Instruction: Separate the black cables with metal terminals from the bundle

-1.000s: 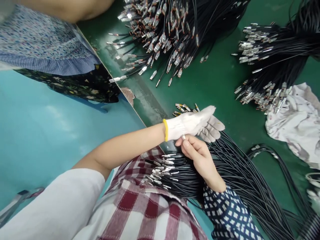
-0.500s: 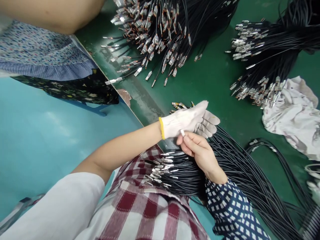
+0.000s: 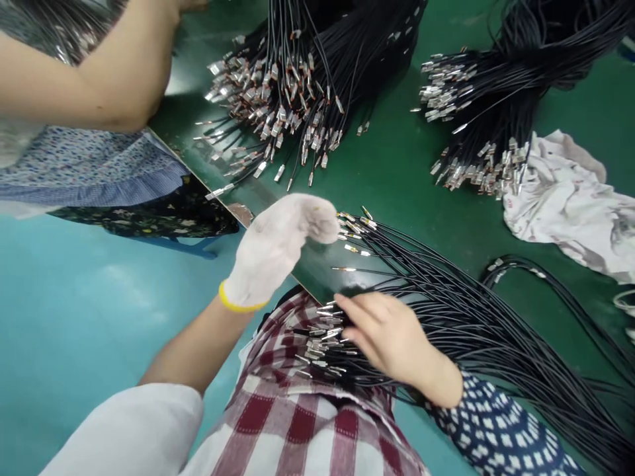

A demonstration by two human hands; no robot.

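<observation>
My left hand (image 3: 290,241), in a white glove with a yellow cuff, is bent over the table edge. Its fingers lie together and curve to the right, their tips close to the metal-tipped ends (image 3: 354,228) of a few black cables. The palm side is hidden and the glove slightly blurred, so I cannot see whether it grips anything. My right hand (image 3: 391,334) is bare, thumb and forefinger apart, over the silver terminals (image 3: 322,340) of a cable bundle (image 3: 476,311). That bundle's ends overhang the table edge above my checked apron (image 3: 297,416).
A large heap of black cables with silver ends (image 3: 282,99) lies at the back. Another cable bundle (image 3: 476,86) is at the back right, beside a crumpled white cloth (image 3: 570,198). A co-worker's arm (image 3: 124,73) reaches in at upper left over the green table (image 3: 397,172).
My left hand has moved left, away from my right hand, and its fingers have bent. My right hand has lowered onto the near cable ends; the silver piece it pinched no longer shows between its fingers.
</observation>
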